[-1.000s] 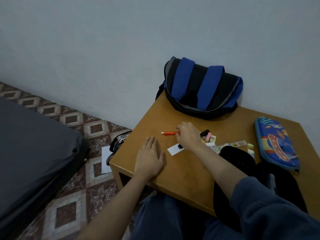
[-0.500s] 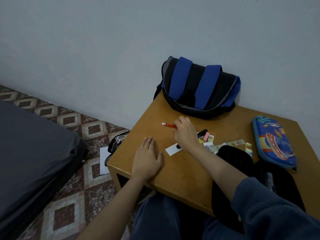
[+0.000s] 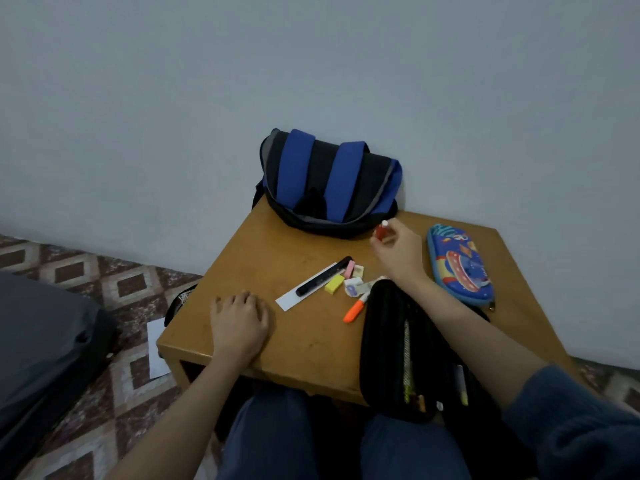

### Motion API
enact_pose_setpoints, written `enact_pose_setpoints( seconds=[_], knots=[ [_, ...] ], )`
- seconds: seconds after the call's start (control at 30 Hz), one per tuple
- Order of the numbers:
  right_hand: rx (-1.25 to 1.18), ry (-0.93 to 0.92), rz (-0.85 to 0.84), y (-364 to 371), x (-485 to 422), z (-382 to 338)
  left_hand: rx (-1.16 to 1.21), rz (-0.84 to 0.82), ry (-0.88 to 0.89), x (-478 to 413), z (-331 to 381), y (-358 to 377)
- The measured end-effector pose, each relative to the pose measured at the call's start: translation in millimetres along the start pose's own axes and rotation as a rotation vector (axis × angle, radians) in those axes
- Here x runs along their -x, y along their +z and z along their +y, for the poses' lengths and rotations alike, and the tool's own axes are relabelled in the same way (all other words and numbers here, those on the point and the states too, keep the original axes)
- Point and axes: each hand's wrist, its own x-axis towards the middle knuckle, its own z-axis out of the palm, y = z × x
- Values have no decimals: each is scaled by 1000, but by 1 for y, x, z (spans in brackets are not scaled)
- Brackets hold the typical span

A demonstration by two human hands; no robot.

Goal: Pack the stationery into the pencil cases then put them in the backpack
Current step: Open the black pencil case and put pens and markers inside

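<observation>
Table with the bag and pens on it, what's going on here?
A person is packing stationery. Their right hand holds a red pen above the table; the left hand rests on it. A black pencil case lies open, pens inside. A black marker, an orange highlighter and erasers lie loose. The blue pencil case and backpack sit behind.

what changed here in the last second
The right hand has lifted the red pen off the table and carried it right and back, toward the backpack. The left hand stays flat on the table; the blue pencil case and black pencil case have not moved.
</observation>
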Motion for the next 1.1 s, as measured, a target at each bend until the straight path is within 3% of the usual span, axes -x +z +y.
enact_pose_setpoints(
  seconds=[0.07,0.27,0.37,0.5,0.63,0.73,1.1],
  knots=[
    [18,65,24,-19,5,15,-145,20,63,-3,4,-3],
    [39,203,106,-73,17,46,-303,-225,-28,-8,46,-29],
    [56,243,163,-92,19,57,-208,-224,30,0,73,-25],
    [54,279,173,-112,26,63,137,-186,293,16,124,-20],
    [122,252,111,-124,33,73,360,-338,570,39,163,-20],
    [158,232,88,-130,38,85,330,-446,702,55,174,-9],
    [77,317,-51,-131,37,115,254,-435,711,59,174,2]
  ],
)
